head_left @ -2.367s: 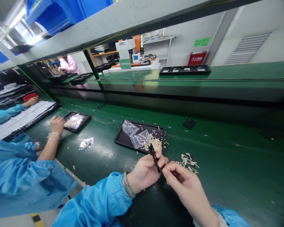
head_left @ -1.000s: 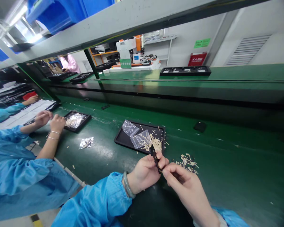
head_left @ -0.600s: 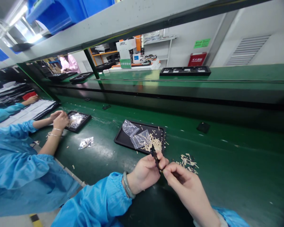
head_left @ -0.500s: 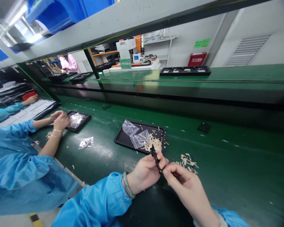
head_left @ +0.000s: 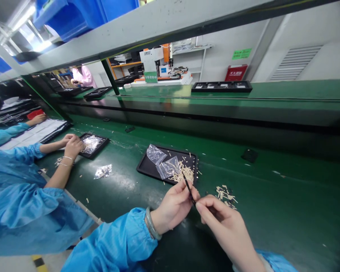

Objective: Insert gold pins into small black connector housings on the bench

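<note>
A thin black part is gripped between the thumb and fingers of my left hand, seen nearly edge-on. The fingertips of my right hand are pinched together at its lower end; whether they grip the part or something small is hidden. Just beyond my hands lies a black tray with clear plastic bags and a heap of small beige strips. Right of the tray, more beige and dark pieces are scattered on the green table.
At the left, a co-worker's hands are over another black tray. A small clear bag lies between the trays. A flat black piece is at the right. Behind, a raised shelf holds a long black tray.
The black part in my left hand has turned and now shows its narrow edge. My right hand stays by its lower end.
</note>
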The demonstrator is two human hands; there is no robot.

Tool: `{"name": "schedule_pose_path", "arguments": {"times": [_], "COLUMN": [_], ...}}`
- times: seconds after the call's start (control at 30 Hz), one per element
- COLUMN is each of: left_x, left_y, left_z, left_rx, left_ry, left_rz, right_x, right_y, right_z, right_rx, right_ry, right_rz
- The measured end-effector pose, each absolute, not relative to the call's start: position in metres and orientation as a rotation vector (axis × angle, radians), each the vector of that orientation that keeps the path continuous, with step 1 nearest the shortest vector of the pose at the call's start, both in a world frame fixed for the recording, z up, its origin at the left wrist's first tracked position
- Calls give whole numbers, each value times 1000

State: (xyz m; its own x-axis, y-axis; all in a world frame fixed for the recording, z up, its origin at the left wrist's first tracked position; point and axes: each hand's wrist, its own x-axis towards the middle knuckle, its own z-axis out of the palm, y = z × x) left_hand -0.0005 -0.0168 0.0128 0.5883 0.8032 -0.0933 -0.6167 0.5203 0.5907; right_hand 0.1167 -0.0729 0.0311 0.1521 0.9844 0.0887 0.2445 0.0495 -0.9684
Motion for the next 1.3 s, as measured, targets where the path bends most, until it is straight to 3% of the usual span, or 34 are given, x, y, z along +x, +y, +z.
{"name": "schedule_pose_path", "arguments": {"times": [0.77,1.3], "left_x": [-3,-12], "left_y": [-29,-33], "left_z": [16,20], "left_rx": [914,1187], "left_ry": [641,801], "left_rz": [1150,1232], "right_x": [122,132], "right_y": [-78,-80], "right_z": [31,36], "right_rx": [-1365,-1241], "right_ry": [-1381,-1695], "right_rz": [666,254]}}
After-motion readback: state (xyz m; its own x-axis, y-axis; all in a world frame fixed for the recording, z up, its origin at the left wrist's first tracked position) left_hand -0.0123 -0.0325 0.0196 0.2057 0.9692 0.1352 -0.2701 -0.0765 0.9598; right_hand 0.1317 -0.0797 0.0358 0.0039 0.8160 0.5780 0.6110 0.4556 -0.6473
